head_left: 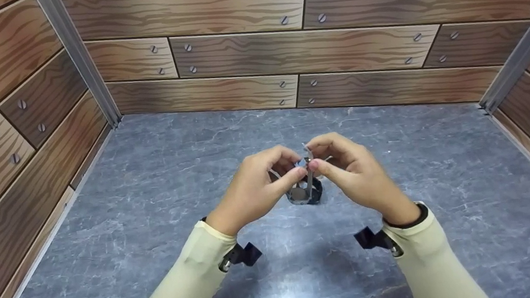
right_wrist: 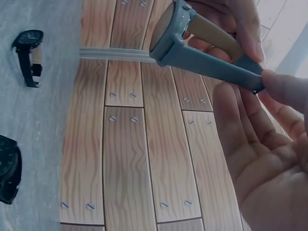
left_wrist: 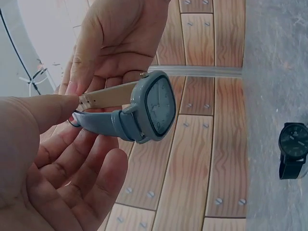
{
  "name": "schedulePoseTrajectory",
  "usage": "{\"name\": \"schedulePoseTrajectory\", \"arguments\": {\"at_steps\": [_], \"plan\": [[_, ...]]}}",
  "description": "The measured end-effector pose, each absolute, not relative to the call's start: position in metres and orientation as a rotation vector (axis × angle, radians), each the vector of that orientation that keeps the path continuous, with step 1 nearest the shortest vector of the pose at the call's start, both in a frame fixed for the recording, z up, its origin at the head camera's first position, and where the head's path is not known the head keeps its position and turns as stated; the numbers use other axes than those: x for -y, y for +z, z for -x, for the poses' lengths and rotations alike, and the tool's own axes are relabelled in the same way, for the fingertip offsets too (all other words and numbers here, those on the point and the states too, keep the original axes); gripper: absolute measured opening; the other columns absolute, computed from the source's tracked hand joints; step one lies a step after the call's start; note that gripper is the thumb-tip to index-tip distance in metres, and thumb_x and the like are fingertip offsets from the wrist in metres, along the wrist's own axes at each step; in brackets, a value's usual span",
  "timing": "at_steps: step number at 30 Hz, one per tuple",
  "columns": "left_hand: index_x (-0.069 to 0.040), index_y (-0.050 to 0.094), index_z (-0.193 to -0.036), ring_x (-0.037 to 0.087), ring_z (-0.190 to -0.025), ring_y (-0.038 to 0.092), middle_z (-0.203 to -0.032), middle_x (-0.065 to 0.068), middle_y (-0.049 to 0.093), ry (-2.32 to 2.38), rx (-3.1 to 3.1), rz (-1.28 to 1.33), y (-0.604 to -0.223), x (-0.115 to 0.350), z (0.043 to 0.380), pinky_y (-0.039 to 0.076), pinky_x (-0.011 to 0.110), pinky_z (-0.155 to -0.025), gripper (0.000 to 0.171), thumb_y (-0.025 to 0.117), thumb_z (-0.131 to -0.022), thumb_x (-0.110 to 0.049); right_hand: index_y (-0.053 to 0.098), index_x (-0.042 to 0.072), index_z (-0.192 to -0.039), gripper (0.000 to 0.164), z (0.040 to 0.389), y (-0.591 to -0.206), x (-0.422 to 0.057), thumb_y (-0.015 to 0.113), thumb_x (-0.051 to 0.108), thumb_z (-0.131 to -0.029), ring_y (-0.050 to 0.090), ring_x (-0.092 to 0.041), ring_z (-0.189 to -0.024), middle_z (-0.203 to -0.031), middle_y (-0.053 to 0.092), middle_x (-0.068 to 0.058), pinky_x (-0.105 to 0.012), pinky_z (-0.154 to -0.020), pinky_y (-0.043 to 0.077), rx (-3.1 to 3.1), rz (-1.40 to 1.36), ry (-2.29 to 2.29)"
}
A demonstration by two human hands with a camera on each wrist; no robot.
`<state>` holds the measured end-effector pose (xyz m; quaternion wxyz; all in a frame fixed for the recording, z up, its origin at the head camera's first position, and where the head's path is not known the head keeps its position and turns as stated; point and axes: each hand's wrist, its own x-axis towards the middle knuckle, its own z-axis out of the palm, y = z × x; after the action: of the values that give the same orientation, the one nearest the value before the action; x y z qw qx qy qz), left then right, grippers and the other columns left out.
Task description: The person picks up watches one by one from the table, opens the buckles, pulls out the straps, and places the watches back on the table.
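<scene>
A blue-grey wristwatch (left_wrist: 160, 107) with a squarish case and a tan-lined strap hangs between both hands, its strap bent into a loop. My left hand (head_left: 257, 183) pinches one strap end between thumb and fingers. With thumb and fingertips, my right hand (head_left: 355, 170) pinches the other strap end. The two strap ends meet at the fingertips; whether they are fastened cannot be told. In the left wrist view the dial faces away from the hands. The right wrist view shows the case edge and the strap (right_wrist: 211, 65), and the fingers hide the strap ends.
A black watch (right_wrist: 30, 41) stands on the grey marbled table (head_left: 152, 178) in the right wrist view, with a second dark watch (right_wrist: 9, 168) cut off by the frame edge. Wood-patterned walls (head_left: 237, 50) enclose the table at the back and both sides.
</scene>
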<state>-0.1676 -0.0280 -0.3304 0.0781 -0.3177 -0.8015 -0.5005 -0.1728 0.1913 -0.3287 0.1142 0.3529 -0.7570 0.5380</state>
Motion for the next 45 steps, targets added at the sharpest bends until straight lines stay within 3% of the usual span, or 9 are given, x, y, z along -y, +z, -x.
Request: {"name": "schedulePoseTrajectory", "arguments": {"at_steps": [15,22,32,40,45], "plan": [[-0.015,0.074,-0.108,0.003,-0.086,0.065,-0.095,-0.009,0.07,-1.282,2.433,0.975,-0.33,0.032,0.167,0.057,0.022,-0.073,0.012,0.071,-0.1,-0.025,0.06,-0.003,-0.107,0.021,0.176,-0.335,-0.195,0.071,-0.011,-0.09,0.069,-0.012,-0.086,-0.095,0.067,-0.008,-0.025,-0.076,0.06,2.152,-1.145,1.4],[-0.018,0.074,-0.107,0.001,-0.079,0.065,-0.091,-0.012,0.07,-1.26,2.463,0.981,-0.329,0.031,0.167,0.057,0.022,-0.071,0.011,0.071,-0.1,-0.026,0.061,-0.001,-0.11,0.021,0.176,-0.334,-0.199,0.068,-0.01,-0.093,0.068,-0.016,-0.084,-0.096,0.066,-0.011,-0.026,-0.076,0.059,2.158,-1.19,1.453],[-0.019,0.075,-0.108,0.0,-0.078,0.065,-0.09,-0.013,0.071,-1.254,2.476,0.966,-0.329,0.031,0.167,0.057,0.021,-0.072,0.011,0.071,-0.1,-0.026,0.063,0.001,-0.113,0.021,0.177,-0.334,-0.2,0.067,-0.009,-0.095,0.068,-0.018,-0.097,-0.106,0.066,-0.011,-0.03,-0.083,0.061,2.204,-1.169,1.529],[-0.018,0.075,-0.107,0.0,-0.082,0.067,-0.095,-0.01,0.074,-1.318,2.457,0.97,-0.33,0.029,0.167,0.058,0.021,-0.074,0.01,0.071,-0.1,-0.024,0.067,-0.001,-0.103,0.022,0.177,-0.332,-0.199,0.067,-0.018,-0.089,0.07,-0.012,-0.088,-0.096,0.069,-0.009,-0.029,-0.077,0.061,2.14,-1.13,1.541],[-0.017,0.074,-0.105,0.0,-0.079,0.066,-0.092,-0.011,0.072,-1.294,2.447,0.98,-0.331,0.029,0.167,0.057,0.022,-0.071,0.009,0.072,-0.1,-0.024,0.07,-0.002,-0.106,0.019,0.177,-0.332,-0.201,0.065,-0.015,-0.093,0.072,-0.015,-0.085,-0.097,0.072,-0.01,-0.027,-0.075,0.061,2.116,-1.142,1.566]]}}
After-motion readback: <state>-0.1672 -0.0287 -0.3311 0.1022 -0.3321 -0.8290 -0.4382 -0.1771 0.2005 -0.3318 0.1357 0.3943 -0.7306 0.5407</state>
